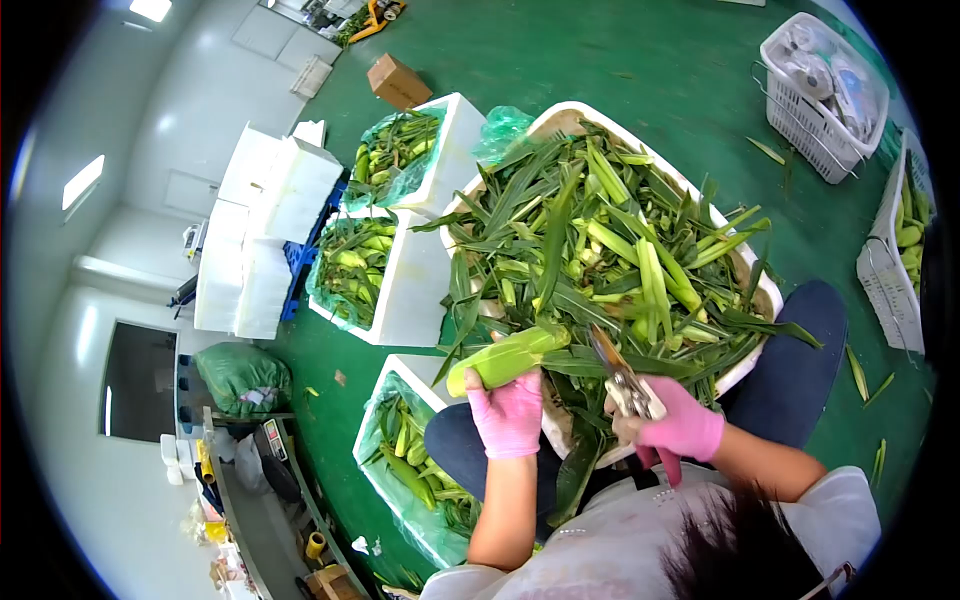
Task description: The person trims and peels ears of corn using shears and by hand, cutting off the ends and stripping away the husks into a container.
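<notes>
My left hand (508, 418), in a pink glove, is closed around an ear of corn (505, 360) in its pale green husk. A long leaf trails from the ear's right end toward the blades. My right hand (680, 420), also gloved in pink, grips pruning shears (628, 385), whose blades point up and left, just right of the ear. Both hands are over the near edge of a large white tub (690, 185) heaped with corn leaves and cut husks (600, 230). Where the blades meet the leaf, I cannot tell whether they touch.
White foam boxes (420, 270) lined with green plastic hold husked ears at the left. Another corn box (410, 375) stands by my left knee. White baskets (815, 130) stand at the right. Beyond are a cardboard box (398, 82), stacked foam boxes (255, 230) and a green sack (240, 378).
</notes>
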### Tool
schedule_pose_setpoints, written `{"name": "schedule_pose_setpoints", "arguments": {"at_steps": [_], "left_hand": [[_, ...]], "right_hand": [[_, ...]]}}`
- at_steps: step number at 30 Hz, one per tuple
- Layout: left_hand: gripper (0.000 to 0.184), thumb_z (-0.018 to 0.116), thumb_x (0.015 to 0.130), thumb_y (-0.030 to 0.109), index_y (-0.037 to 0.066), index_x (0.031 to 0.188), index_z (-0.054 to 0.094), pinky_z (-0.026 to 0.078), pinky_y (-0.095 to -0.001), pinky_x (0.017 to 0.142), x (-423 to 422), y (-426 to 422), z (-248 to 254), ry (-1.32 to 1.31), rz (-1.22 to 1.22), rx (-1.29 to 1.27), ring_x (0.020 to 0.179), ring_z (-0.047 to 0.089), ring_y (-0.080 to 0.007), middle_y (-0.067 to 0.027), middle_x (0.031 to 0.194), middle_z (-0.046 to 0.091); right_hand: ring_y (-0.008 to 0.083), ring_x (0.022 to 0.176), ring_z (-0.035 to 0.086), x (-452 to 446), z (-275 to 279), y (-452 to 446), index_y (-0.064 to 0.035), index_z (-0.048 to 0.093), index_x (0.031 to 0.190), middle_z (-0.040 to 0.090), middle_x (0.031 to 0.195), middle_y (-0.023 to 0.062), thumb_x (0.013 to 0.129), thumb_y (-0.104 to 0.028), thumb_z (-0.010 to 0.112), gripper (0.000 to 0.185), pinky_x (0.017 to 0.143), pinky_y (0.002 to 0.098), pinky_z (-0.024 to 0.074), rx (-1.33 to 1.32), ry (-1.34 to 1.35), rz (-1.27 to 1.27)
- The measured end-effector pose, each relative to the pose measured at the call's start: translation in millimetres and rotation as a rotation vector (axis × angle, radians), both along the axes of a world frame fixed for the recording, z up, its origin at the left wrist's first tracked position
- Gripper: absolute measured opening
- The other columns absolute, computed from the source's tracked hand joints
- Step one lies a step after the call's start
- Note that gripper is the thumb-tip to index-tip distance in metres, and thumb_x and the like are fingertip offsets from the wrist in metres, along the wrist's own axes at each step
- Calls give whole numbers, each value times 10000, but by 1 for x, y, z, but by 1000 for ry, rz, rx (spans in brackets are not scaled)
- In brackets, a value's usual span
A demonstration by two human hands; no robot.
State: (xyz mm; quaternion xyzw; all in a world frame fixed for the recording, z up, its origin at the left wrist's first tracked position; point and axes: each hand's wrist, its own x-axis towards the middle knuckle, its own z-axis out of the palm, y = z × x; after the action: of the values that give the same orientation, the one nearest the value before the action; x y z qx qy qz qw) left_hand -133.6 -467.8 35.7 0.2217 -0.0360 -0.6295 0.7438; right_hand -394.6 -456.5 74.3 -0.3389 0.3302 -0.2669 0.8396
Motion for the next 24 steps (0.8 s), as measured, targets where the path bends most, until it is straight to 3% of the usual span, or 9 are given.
{"name": "schedule_pose_setpoints", "arguments": {"at_steps": [3, 7, 8, 12, 13, 16, 19, 21, 24], "left_hand": [[561, 683, 979, 342, -4, 1385, 508, 387, -544, 1177, -8, -2, -3, -120, 129, -48, 1345, 511, -335, -155, 1425, 563], [616, 658, 994, 328, -24, 1448, 435, 289, -552, 1240, -23, -1, 9, -499, 216, -203, 1404, 441, -341, -159, 1491, 490], [666, 661, 990, 342, 37, 1505, 370, 277, -558, 1240, -25, 2, 9, -622, 287, -193, 1423, 418, -336, -156, 1512, 458], [777, 737, 943, 332, 164, 1539, 267, 305, -565, 1210, -36, 15, 6, -959, 364, -332, 1442, 401, -341, -149, 1533, 429], [792, 836, 861, 315, 150, 1448, 331, 356, -542, 1184, -46, 22, 12, -900, 395, -247, 1405, 454, -353, -145, 1465, 505], [736, 821, 876, 321, 146, 1420, 357, 352, -543, 1188, -57, 26, 9, -947, 404, -303, 1392, 469, -359, -176, 1462, 490], [710, 790, 906, 316, 100, 1431, 363, 376, -543, 1180, -40, 23, 12, -711, 341, -116, 1376, 486, -361, -188, 1456, 485], [685, 728, 955, 329, 8, 1442, 369, 493, -523, 1098, -26, 18, 19, -479, 284, -27, 1303, 544, -335, -187, 1415, 512], [584, 673, 991, 375, -18, 1366, 459, 476, -513, 1123, -10, 17, 17, -413, 240, 30, 1280, 563, -348, -188, 1313, 586]], "right_hand": [[112, 781, 612, 9, -3, 21, -17, 515, 1259, 648, 916, 71, 920, -104, 702, 397, 685, 273, 527, 66, -251, 32], [147, 893, 636, 23, -20, 13, -44, 511, 1305, 644, 1110, 85, 968, -282, 665, 441, 850, 317, 514, 97, -307, 261], [193, 1027, 641, 25, -11, 11, -68, 532, 1293, 643, 1156, 89, 984, -344, 649, 430, 976, 401, 487, 257, -369, 209], [238, 1217, 573, 41, -6, -5, -80, 543, 1278, 615, 1216, 91, 995, -341, 651, 400, 1056, 474, 458, 384, -655, 168], [231, 1145, 609, 47, 0, -7, -73, 548, 1268, 620, 1202, 86, 998, -327, 643, 382, 1006, 441, 494, 393, -647, 95], [204, 743, 664, 49, -8, -9, -37, 634, 1115, 668, 855, 52, 967, -284, 678, 291, 816, 367, 554, 433, -473, 0], [217, 642, 652, 43, -2, -3, -4, 600, 1115, 662, 828, 72, 924, -269, 713, 345, 621, 323, 547, 223, 31, 25], [297, 770, 687, 45, -22, 8, 21, 629, 1139, 699, 888, 146, 812, -296, 787, 483, 756, 373, 573, -316, 493, -7], [395, 1000, 648, 39, -24, 13, 36, 544, 1258, 660, 1100, 207, 748, -310, 823, 677, 905, 438, 531, -634, 717, -88]]}}
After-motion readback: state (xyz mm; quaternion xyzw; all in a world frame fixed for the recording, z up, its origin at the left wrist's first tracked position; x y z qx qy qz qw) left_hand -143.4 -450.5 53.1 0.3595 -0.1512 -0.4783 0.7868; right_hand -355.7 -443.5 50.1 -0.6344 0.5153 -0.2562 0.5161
